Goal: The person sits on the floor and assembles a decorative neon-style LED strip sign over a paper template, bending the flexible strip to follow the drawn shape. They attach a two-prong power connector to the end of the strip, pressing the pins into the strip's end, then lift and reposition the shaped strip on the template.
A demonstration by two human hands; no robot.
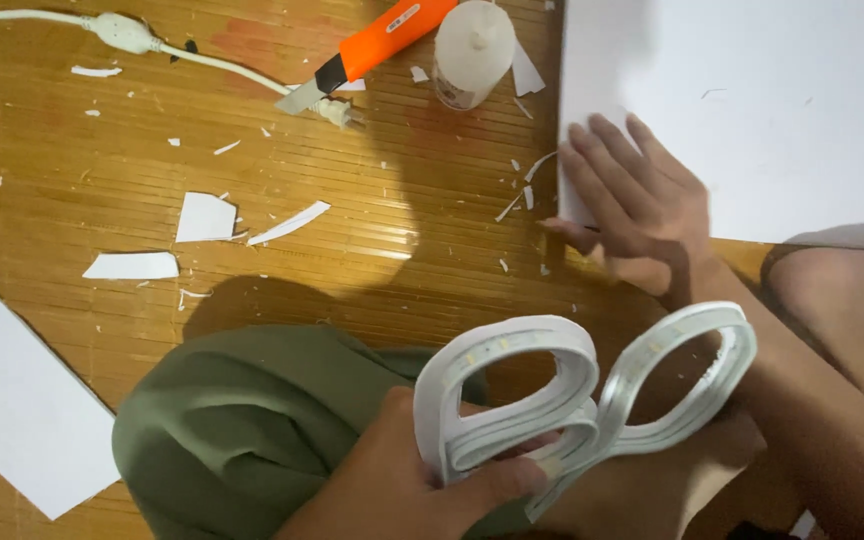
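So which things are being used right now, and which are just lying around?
In use: looped white flexible light strip, gripped by the left hand; large white sheet, pressed by the right hand.

Lying about: orange utility knife, white glue bottle, white power cord, white paper scraps.

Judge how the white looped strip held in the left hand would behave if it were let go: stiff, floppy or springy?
The looped strip, bent into two loops and pinched by the left hand, probably springs open once released. Its smooth curves, free of kinks, suggest flexible rather than limp material. It looks light, since one hand holds it up alone while the right hand rests on the white sheet.
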